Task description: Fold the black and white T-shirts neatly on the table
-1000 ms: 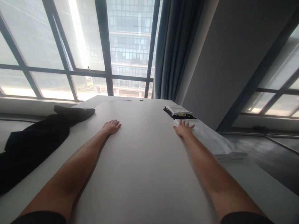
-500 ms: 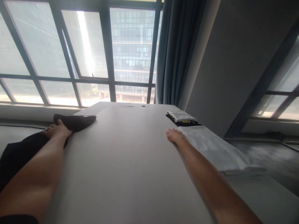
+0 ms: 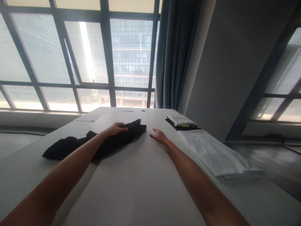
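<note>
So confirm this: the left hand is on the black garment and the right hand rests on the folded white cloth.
Not quite. In the head view the right hand hovers open beside the black garment, apart from the folded white cloth. The left hand is on the garment.

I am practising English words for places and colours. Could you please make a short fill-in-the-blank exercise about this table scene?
1. The left hand rests on a ____ cloth.
2. The right hand is open, just ____ of that cloth.
3. The folded white fabric lies along the table's ____ edge.

Missing words: black; right; right
</note>
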The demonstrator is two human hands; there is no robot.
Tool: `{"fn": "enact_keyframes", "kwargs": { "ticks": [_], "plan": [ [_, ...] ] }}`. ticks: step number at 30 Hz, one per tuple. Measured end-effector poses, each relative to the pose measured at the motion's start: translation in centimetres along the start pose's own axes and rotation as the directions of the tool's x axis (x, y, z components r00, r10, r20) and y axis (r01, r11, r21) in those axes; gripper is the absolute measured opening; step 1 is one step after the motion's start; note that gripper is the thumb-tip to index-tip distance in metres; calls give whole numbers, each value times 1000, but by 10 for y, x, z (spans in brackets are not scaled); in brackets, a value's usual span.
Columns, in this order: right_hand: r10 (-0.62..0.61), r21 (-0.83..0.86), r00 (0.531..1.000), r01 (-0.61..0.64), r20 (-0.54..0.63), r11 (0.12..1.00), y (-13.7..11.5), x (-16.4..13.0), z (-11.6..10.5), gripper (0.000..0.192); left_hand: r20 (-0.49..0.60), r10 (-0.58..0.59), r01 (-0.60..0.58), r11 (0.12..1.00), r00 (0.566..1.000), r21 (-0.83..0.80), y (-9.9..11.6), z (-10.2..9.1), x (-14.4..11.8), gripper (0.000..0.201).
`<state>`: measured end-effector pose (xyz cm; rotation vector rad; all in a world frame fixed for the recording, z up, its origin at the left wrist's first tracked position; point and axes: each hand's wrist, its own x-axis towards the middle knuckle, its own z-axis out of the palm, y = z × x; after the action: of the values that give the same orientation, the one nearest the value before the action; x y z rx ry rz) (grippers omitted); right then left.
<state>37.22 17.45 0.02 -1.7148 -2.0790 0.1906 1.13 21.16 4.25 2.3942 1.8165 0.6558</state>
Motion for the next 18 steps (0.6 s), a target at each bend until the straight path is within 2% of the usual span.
{"fn": "enact_keyframes", "kwargs": {
  "ticks": [2, 4, 6, 8, 10, 11, 13, 16, 18],
  "plan": [
    [-53, 144, 998, 57, -27, 988, -5, 5, -1, 55, 41, 53, -51, 998, 998, -49, 23, 13, -1, 33],
    [-69, 255, 997, 72, -22, 964, -7, 8, -4, 41, 80, 108, -97, 987, 991, -125, 43, 19, -4, 40],
    [-52, 374, 999, 52, -10, 926, -4, 11, -7, 26, 124, 159, -119, 952, 979, -282, 58, 19, -6, 47],
    [-29, 495, 999, 43, -36, 868, 2, 13, -12, 20, 89, 156, -100, 886, 984, -454, 67, 14, -6, 47],
    [-32, 584, 996, 74, -82, 808, 9, 13, -18, 23, -57, 51, -74, 825, 997, -560, 69, 3, -2, 43],
    [-40, 617, 995, 91, -96, 782, 12, 13, -21, 26, -148, -31, -63, 802, 989, -594, 68, -3, 1, 40],
    [-63, 683, 996, 93, -70, 724, 17, 11, -26, 33, -291, -203, -46, 744, 935, -667, 63, -18, 9, 36],
    [-69, 764, 998, 35, 12, 645, 19, 10, -31, 44, -361, -359, -69, 620, 861, -782, 64, -37, 20, 32],
    [-46, 771, 999, 23, 8, 637, 17, 11, -33, 48, -368, -372, -121, 545, 852, -830, 74, -44, 24, 33]
  ]
}}
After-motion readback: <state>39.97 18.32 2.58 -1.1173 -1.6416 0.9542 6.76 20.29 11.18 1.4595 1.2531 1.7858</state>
